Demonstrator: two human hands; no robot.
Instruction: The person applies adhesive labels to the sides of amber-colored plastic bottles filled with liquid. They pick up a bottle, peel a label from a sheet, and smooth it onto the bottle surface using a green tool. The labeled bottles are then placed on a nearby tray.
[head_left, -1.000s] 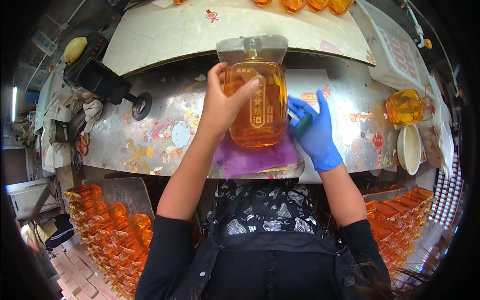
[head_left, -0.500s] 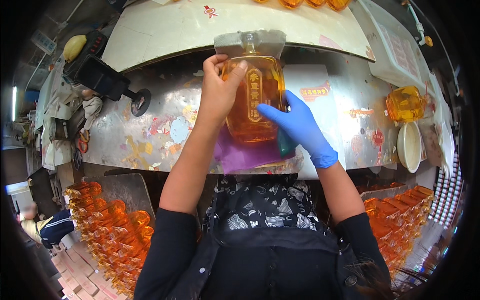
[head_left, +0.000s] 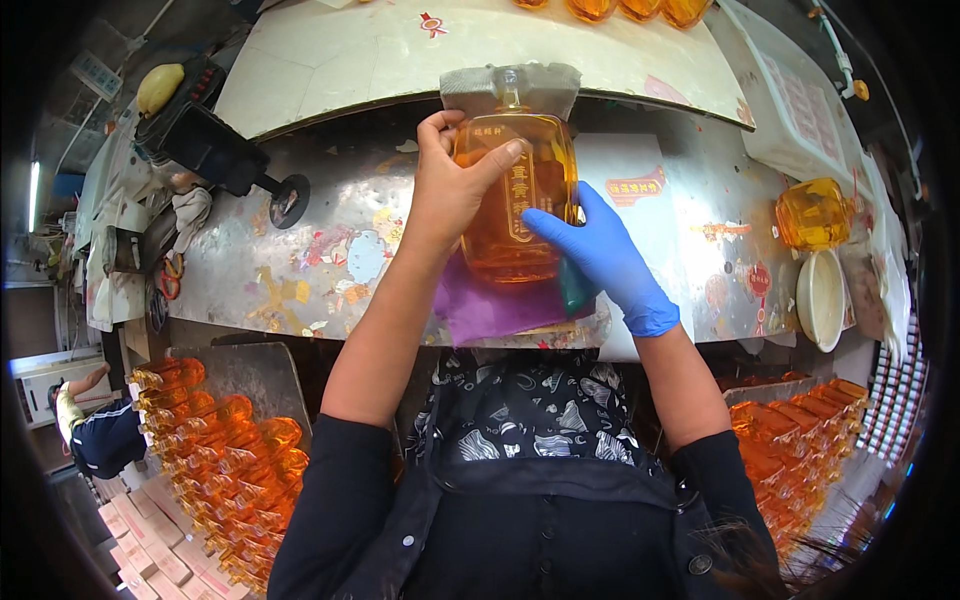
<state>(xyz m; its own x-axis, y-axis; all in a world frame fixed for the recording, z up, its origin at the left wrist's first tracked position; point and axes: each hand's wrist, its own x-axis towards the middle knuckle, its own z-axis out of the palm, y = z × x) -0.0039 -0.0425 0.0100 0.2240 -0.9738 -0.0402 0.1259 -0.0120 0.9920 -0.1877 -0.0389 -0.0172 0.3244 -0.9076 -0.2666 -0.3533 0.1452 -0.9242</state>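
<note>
A flat glass bottle (head_left: 483, 235) of amber liquid, with a gold-framed label down its front, lies neck away from me on the workbench. My left hand (head_left: 450, 190) is bare and grips the bottle's upper left, its thumb pressed on the top of the label and its fingers round the side. In a blue glove, my right hand (head_left: 605, 250) holds the lower right side, the thumb on the glass near the label's lower end; its other fingers are mostly hidden. Purple cloth (head_left: 490, 308) lies beneath the bottle's base. A dark green piece (head_left: 575, 288) shows beside the glove. Behind the neck is a grey padded rest (head_left: 468, 90).
Amber bottles stand in rows at the left (head_left: 225, 460) and right (head_left: 790, 440). Another bottle (head_left: 812, 213) and a white bowl (head_left: 822, 300) are at the bench's right. A black device (head_left: 205, 148) stands at left, a pale raised board (head_left: 480, 40) beyond. Far left is another person (head_left: 105, 435).
My left thumb has slid a little down and right over the label, covering its top. The bottle stays held in both hands. The person at far left has changed posture, and the view has shifted slightly.
</note>
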